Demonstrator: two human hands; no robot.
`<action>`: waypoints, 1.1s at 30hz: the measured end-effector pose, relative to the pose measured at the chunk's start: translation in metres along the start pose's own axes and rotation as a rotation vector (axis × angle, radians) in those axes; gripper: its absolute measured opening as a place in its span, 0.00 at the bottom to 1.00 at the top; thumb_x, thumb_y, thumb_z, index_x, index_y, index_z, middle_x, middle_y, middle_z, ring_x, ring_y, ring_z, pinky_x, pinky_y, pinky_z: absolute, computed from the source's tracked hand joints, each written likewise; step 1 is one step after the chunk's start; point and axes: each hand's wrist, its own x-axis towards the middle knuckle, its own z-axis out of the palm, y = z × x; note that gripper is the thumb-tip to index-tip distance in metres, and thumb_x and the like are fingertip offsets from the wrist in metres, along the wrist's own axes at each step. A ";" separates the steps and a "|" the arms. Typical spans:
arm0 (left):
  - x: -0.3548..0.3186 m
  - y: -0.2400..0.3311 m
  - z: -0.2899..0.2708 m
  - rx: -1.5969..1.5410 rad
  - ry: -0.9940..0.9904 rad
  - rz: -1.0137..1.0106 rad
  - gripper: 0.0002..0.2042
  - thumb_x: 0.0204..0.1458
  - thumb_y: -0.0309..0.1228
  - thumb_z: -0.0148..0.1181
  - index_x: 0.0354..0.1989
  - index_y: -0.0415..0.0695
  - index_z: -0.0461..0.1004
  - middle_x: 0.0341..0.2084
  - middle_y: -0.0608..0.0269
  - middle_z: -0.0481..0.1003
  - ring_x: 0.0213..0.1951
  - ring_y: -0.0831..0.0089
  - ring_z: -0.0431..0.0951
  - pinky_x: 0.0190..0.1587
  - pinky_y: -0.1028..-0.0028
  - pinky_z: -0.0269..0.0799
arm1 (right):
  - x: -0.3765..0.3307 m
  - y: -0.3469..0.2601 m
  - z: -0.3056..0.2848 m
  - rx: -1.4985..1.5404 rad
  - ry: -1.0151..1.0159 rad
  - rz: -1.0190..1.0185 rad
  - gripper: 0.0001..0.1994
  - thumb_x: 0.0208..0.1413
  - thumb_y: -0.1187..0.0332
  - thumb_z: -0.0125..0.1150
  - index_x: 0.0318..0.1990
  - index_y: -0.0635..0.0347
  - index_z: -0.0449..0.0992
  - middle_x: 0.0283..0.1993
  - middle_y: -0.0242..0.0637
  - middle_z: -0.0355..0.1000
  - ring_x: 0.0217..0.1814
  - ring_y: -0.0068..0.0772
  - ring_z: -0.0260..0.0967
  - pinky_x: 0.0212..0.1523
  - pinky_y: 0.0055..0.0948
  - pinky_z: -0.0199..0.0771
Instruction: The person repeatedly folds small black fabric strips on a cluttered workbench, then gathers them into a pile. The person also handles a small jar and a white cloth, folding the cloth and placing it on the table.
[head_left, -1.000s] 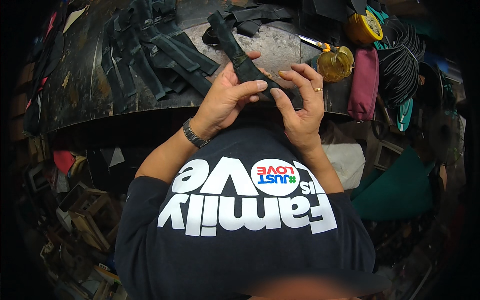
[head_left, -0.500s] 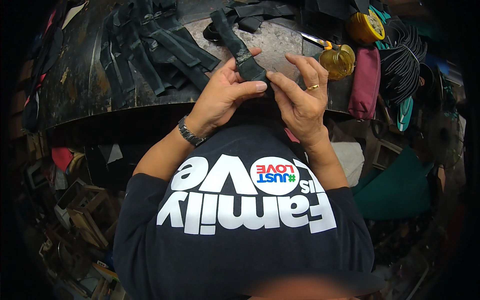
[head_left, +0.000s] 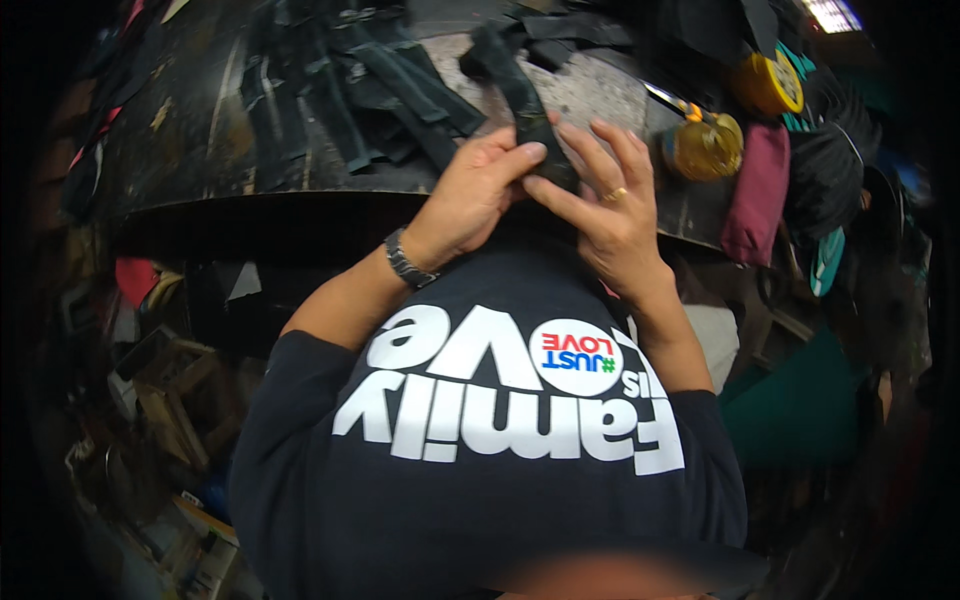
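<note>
Both hands meet just above the middle of the frame, at the near edge of the dark tabletop [head_left: 200,170]. The left hand [head_left: 470,195] curls over the lower end of a black strap [head_left: 515,95], its thumb pressed down on the material. The right hand [head_left: 605,215], with a ring on one finger, meets it from the right, fingertips pinching the same end, so each grip is closed on the strap. From there the strap runs up and to the left, ending over the pale worn patch of the tabletop.

The strap looks like thick rubbery or leathery material: light, bendable rather than limp, and matte enough that it should not slip. It probably holds best pinched near the end being worked, flat faces between thumb and fingers.

More black strips [head_left: 390,90] lie piled at upper centre-left. To the right stand an amber jar [head_left: 705,145], a yellow tape roll [head_left: 765,85] and a maroon pouch [head_left: 757,195]. A watch [head_left: 405,262] sits on the left wrist.
</note>
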 end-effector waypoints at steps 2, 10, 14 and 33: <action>-0.002 0.013 0.003 0.050 0.006 -0.002 0.22 0.67 0.29 0.48 0.69 0.41 0.61 0.52 0.63 0.75 0.52 0.78 0.76 0.55 0.75 0.74 | -0.001 -0.004 -0.010 0.184 0.057 -0.025 0.26 0.44 0.87 0.55 0.46 0.44 0.85 0.67 0.43 0.64 0.71 0.51 0.58 0.70 0.47 0.57; -0.016 0.103 -0.048 0.473 0.089 0.567 0.21 0.65 0.30 0.55 0.64 0.39 0.63 0.37 0.61 0.81 0.34 0.77 0.81 0.39 0.76 0.80 | -0.016 0.012 -0.027 0.601 0.407 0.234 0.30 0.53 0.76 0.65 0.66 0.64 0.65 0.66 0.52 0.64 0.66 0.46 0.64 0.69 0.42 0.61; -0.002 0.158 -0.107 0.780 0.476 0.448 0.24 0.64 0.38 0.58 0.65 0.40 0.65 0.42 0.61 0.80 0.42 0.75 0.81 0.45 0.75 0.77 | -0.024 0.040 -0.060 0.332 0.410 0.295 0.24 0.64 0.50 0.56 0.52 0.66 0.78 0.57 0.47 0.70 0.59 0.42 0.67 0.62 0.36 0.63; 0.127 0.085 -0.016 1.886 0.134 0.739 0.15 0.57 0.38 0.63 0.48 0.44 0.81 0.46 0.53 0.80 0.46 0.56 0.80 0.50 0.63 0.74 | -0.012 0.109 -0.078 -0.387 0.025 0.359 0.22 0.66 0.49 0.50 0.37 0.52 0.87 0.57 0.40 0.75 0.67 0.48 0.61 0.67 0.46 0.55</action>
